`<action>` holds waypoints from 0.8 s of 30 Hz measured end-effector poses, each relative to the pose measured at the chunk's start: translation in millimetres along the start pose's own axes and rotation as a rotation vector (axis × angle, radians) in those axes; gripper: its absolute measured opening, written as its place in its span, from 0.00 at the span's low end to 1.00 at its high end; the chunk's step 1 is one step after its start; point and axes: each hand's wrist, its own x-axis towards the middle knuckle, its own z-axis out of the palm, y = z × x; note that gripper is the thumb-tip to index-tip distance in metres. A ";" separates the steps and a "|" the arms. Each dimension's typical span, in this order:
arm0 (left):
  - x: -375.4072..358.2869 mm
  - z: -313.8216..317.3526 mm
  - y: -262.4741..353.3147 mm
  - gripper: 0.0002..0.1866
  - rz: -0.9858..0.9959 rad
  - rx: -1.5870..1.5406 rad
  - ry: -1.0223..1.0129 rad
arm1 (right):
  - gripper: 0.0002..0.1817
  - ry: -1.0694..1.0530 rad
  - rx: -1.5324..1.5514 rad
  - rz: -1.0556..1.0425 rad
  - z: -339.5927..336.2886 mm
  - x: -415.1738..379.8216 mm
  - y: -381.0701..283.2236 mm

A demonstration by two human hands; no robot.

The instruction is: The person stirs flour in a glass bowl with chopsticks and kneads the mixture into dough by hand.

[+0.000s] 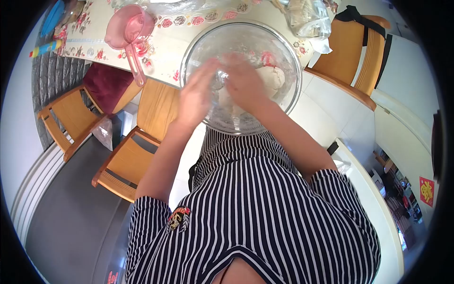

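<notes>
Both your hands are inside the glass mixing bowl (198,42), which sits at the near edge of the table with the floral tablecloth (94,28). Left hand (197,92) is over the left half of the bowl, fingers loosely spread and blurred; I can't tell whether it's pressing anything. Right hand (243,83) is at centre, fingers curled down onto the dough (273,78), a pale lump that shows mostly to the right of your knuckles, with a smaller patch below them. My read on handling: dough is soft, light and sticky, and will deform rather than resist, so take it from underneath with cupped fingers, not by a pinch on top. Bowl is the fragile part: glass, probably slick with flour film, and it's right at the table edge, so steady it by the rim if you lift or turn. Hard to see: both palms and fingertips are hidden from this angle, motion blur smears the left fingers, and the bowl's near side merges with your striped apron (255,199). A pink scoop (130,33) lies on the table to the left, handle pointing near. A clear plastic bag (309,19) sits far right; contents not readable. Wooden chairs (137,142) stand left and right of you.
</notes>
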 end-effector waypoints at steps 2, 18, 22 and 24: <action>3.7 19.2 6.5 0.23 -0.001 0.010 -0.151 | 0.27 0.233 -0.180 0.066 -37.1 -7.5 5.9; 37.5 92.5 -30.4 0.41 0.197 0.414 -0.629 | 0.27 0.007 -0.181 0.648 -87.6 -22.4 62.5; 26.0 92.5 16.8 0.40 -0.223 -0.117 -0.698 | 0.27 0.055 -0.180 0.619 -79.0 -22.9 68.9; 30.3 82.2 -1.1 0.41 -0.129 -0.070 -0.715 | 0.27 0.095 -0.169 0.548 -74.8 -27.1 68.7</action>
